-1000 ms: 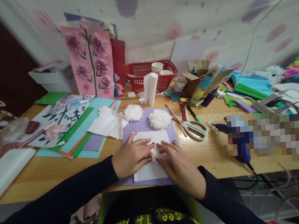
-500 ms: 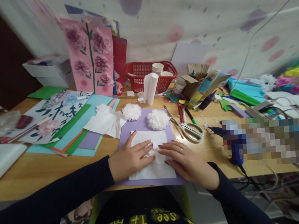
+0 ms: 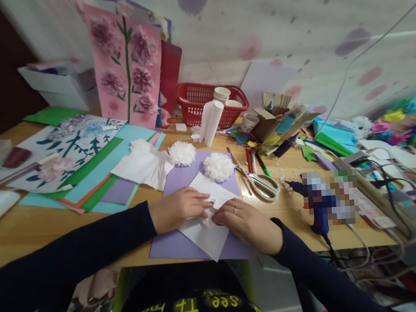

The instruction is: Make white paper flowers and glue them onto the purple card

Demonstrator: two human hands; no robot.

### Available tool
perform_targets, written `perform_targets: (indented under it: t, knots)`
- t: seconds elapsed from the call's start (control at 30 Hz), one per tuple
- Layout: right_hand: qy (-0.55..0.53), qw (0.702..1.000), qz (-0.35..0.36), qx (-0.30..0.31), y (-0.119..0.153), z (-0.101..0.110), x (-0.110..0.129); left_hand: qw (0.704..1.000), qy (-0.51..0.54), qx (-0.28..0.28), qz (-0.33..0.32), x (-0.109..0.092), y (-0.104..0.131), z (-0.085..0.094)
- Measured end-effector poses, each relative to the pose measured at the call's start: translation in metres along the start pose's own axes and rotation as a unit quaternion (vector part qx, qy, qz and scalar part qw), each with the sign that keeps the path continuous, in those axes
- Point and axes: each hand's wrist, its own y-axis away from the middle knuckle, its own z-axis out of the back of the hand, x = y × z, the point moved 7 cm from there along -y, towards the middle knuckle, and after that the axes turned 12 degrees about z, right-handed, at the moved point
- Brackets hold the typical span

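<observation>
Curled and nearly meeting, the left hand [image 3: 183,208] and right hand [image 3: 251,222] touched the crumpled middle of a white paper sheet [image 3: 213,243] at lower centre of the frame; whether the fingertips pinched it could not be told. That sheet lay diamond-wise on purple paper [image 3: 164,244], one corner toward the bottom edge. Just beyond it sat two fluffy white paper flowers [image 3: 218,167], with a loose white sheet [image 3: 143,167] to their left. Scissors [image 3: 269,186] lay right of centre, and a blue glue gun [image 3: 319,214], partly pixelated, farther right.
</observation>
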Motion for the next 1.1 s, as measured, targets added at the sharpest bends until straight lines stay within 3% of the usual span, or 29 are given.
perform_targets:
  t: [0.1, 0.3, 0.4, 0.57, 0.73, 0.97, 1.03, 1.1]
  knots:
    - [-0.041, 0.998, -0.036, 0.007, -0.009, 0.0, -0.007, 0.998, 0.045, 0.013, 0.029, -0.002, 0.0, -0.001]
    - [-0.102, 0.986, -0.132, -0.026, -0.018, -0.001, -0.022, 0.975, 0.115, -0.007, 0.187, 0.0, -0.004, -0.002]
    - [-0.087, 0.981, -0.167, -0.056, -0.013, 0.002, -0.025, 0.968, 0.128, -0.025, 0.213, 0.0, -0.005, -0.004]
    - [-0.044, 0.98, -0.157, -0.116, 0.005, 0.02, -0.016, 0.967, 0.136, -0.022, 0.214, 0.0, -0.004, -0.005]
    - [0.008, 0.994, -0.081, -0.077, 0.01, 0.011, -0.001, 0.97, 0.126, -0.03, 0.207, -0.002, -0.003, -0.003]
    - [0.011, 0.997, -0.043, -0.065, 0.003, 0.006, 0.001, 0.983, 0.042, -0.052, 0.171, -0.01, -0.003, 0.005]
    - [-0.024, 0.99, -0.096, -0.102, 0.004, 0.01, -0.006, 0.988, 0.036, -0.044, 0.146, -0.013, -0.004, 0.004]
    - [-0.031, 0.969, -0.204, -0.136, 0.01, 0.013, -0.018, 0.993, 0.023, -0.04, 0.113, -0.016, -0.005, 0.003]
